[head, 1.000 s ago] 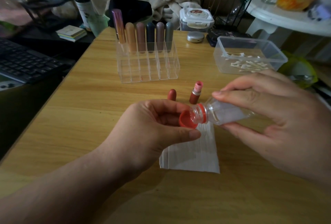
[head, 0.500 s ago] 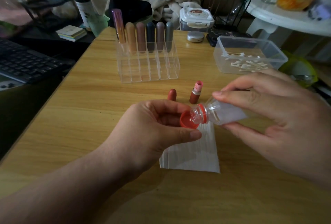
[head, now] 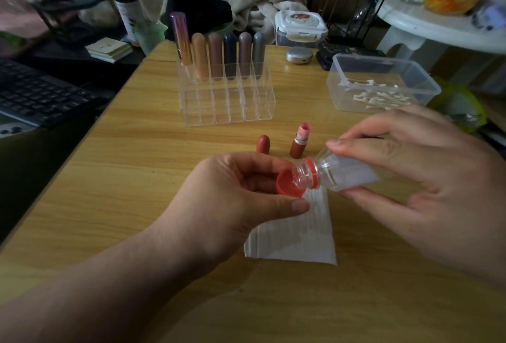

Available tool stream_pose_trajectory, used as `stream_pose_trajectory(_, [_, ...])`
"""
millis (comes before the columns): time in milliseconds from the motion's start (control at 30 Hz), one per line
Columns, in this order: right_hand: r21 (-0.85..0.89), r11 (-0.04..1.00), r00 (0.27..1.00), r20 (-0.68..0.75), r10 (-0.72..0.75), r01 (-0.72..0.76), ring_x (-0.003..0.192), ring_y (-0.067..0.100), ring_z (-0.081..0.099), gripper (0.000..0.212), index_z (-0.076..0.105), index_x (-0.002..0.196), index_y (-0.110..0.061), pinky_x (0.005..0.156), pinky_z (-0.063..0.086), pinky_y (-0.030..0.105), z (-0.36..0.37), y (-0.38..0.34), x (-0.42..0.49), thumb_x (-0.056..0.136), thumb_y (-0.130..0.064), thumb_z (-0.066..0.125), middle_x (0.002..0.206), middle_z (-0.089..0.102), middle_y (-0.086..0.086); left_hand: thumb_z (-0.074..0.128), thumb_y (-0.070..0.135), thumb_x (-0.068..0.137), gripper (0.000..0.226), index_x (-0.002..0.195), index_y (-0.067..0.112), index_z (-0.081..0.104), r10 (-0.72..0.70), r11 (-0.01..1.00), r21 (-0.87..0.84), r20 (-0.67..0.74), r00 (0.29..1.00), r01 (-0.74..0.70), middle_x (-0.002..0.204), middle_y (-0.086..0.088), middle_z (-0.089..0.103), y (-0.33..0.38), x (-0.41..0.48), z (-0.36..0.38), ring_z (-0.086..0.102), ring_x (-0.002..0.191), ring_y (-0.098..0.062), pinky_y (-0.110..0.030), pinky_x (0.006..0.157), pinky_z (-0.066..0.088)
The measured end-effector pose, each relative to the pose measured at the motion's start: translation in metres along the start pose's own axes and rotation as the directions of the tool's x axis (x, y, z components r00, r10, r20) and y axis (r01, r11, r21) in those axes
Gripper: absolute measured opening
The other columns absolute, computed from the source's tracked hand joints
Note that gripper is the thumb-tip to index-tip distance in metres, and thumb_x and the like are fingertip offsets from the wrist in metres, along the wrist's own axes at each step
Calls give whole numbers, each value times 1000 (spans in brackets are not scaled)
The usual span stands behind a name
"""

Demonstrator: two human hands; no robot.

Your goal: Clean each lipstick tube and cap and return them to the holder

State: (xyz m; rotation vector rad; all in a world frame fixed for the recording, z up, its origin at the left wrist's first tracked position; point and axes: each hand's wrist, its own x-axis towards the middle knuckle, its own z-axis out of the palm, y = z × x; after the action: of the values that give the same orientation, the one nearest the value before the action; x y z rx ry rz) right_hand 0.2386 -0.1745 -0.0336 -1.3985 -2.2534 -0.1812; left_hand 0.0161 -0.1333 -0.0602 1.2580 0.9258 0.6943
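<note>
- Nothing here can be read. The round label on the lidded box (head: 300, 22) behind the holder (head: 227, 101) is too blurred to make out.
- Your left grip (head: 232, 197) is in front of the holder, fingers curled and thumb underneath, pinching one red bottle cap (head: 287, 186) with its hollow side turned up.
- Your right grip (head: 427, 183), in front and to the right of the holder, holds one small clear bottle (head: 342, 172) between fingers above and below. The bottle is tipped nearly flat, with its open neck at the cap's rim.
- Six capped tubes stand in the holder's back row, and its nearer rows hold none.
- One open lipstick tube (head: 299, 141) and one brown lipstick cap (head: 263, 144) stand on the table (head: 137, 178) just in front of the holder, near each other but apart.
- One folded white wipe (head: 295, 236) lies farther in front of the holder, under your two grips.
- One clear tub of cotton swabs (head: 383, 82) sits right of the holder.
</note>
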Motion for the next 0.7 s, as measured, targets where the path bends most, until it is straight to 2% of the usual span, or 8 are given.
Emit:
stream_pose_trajectory(200, [47,998,998,42,43,-45,95,19,60,45,70,117,-16,79,50,37,-1,-3,0,75,-30,78,104,67,-4,82,5,65,27,91,12,76,2,1000,22,12,1000,-2,90,-1,79,1,-1,-1,75,86,-15,-21,76,58])
stream_pose_trajectory(367, [80,986,986,93,136,-143,94,9,57,48,69,115,-22,76,52,31,2,-7,-1,73,-45,68,101,63,-12,82,9,59,29,87,14,77,21,1000,-4,11,1000,-21,88,-1,79,2,-3,-1,75,84,-14,-19,74,58])
stream_pose_trajectory(467, [106,968,967,143,210,-226,87,3,56,46,67,111,-30,68,50,26,3,-11,-2,71,-53,69,97,60,-14,83,9,56,31,87,13,77,31,999,-30,5,1000,-31,88,-3,79,2,-2,-1,76,84,-16,-21,74,58])
stream_pose_trajectory(600, [162,922,926,207,316,-351,92,-5,53,46,61,107,-44,62,43,18,7,-13,-3,63,-53,74,97,59,-24,83,9,59,31,89,14,76,43,999,-19,14,999,-43,88,-3,79,3,-2,-1,76,85,-16,-21,75,58])
stream_pose_trajectory(633, [199,903,918,205,341,-380,91,-4,54,46,60,106,-46,61,44,19,7,-13,-3,63,-53,75,99,61,-25,83,9,59,31,88,15,76,44,999,-15,11,999,-44,88,-2,79,3,-2,-1,76,85,-16,-21,75,58])
stream_pose_trajectory(700, [350,832,902,192,387,-431,87,3,60,44,61,105,-43,64,53,30,8,-8,-2,66,-49,80,105,64,-23,84,10,58,31,87,16,76,40,999,-9,3,999,-40,87,-1,78,3,-2,-1,75,84,-15,-21,74,58])
